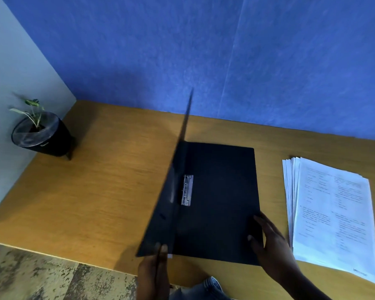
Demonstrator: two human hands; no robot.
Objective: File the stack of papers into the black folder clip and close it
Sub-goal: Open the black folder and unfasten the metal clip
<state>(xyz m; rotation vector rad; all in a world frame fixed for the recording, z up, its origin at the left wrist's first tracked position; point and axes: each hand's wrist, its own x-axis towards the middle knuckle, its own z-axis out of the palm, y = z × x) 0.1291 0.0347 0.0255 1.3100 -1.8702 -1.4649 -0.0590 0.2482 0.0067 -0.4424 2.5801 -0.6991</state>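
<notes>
A person's two hands work at one black folder [221, 198] lying near the front edge of a wooden worktop [100, 187]. The left hand [155, 269] pinches the near corner of the front cover [175, 180] between thumb and fingers, and the cover stands almost upright on its spine, seen nearly edge-on and blurred. The right hand [268, 245] lies with fingers spread and flat on the near right corner of the back cover, gripping nothing, pressing that panel to the worktop. One silver metal clip [187, 190] sits on the inside of the back cover, just beside the spine; whether its lever is raised or down cannot be told from this view.

To the right of the folder, apart from it, rests one stack of printed papers [331, 215] (its sheets slightly fanned along the left edge, too many and too thin to count). The text on the top sheet is too small to read.

At the far left corner of the worktop stands one black pot [46, 137] holding one small green plant [31, 111]. A blue wall [204, 50] rises behind the worktop, and patterned floor [41, 276] shows at lower left.
</notes>
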